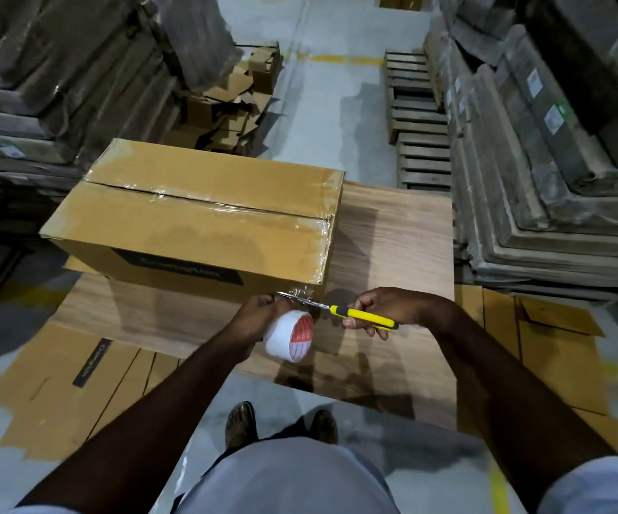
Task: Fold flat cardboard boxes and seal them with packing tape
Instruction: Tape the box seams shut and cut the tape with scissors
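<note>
**Cardboard box: cutting the tape at the near corner**

Cardboard box (196, 217) stands assembled on a wooden board (392, 235), left of centre, its top seam and right end already covered with clear tape. A strip of tape (300, 293) runs from the near right bottom corner of the box to the roll (289, 339).

Left hand (253, 320) is curled round the roll and holds the strip taut. Right hand (385, 307) is clamped on the yellow knife (363, 316), blade laid against the strip.

Handling, as judged:
- The box appears empty, therefore light; it may slide on the board if the strip is pulled hard.
- Its panels are stiff, but the flaps give under pressure. Take hold at the corners and edges.
- The tape is thin and sticky; keep it tensioned, or it will fold on itself.

Flat boxes (77, 383) lie on the floor, near left.
</note>
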The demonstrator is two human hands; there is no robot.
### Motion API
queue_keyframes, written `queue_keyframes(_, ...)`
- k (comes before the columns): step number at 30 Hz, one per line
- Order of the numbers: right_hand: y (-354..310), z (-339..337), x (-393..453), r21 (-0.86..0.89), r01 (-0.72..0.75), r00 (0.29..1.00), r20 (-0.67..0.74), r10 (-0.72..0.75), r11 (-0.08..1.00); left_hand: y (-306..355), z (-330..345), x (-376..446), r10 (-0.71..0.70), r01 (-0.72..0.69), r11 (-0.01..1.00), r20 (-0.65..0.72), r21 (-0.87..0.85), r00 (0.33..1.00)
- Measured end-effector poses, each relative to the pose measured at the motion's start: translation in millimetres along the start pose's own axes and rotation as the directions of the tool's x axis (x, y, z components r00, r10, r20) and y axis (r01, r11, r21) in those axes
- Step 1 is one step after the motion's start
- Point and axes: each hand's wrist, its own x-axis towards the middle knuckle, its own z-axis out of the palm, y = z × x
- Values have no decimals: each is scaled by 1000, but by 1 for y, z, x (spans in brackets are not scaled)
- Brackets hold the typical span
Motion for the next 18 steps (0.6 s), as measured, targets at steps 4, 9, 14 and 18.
queue_keyframes(4, -5, -2, -2, -12, -8, 1000, -24, 8, 1000, 1, -3, -4, 27, -25, 999, 52, -29, 998)
queue_keyframes(9, 0, 1, 0, 12, 41, 999, -34, -41, 999, -1, -6, -1, 14, -14, 1000, 53, 10, 999)
queue_keyframes(14, 10, 7, 3, -34, 94, 993, -67, -96, 995, -8, -11, 1, -6, 4, 999, 47, 49, 999)
queue_keyframes(18, 22, 22, 0, -139, 125, 984, -112, -141, 982, -20, -13, -5, -33, 28, 997, 65, 71, 997)
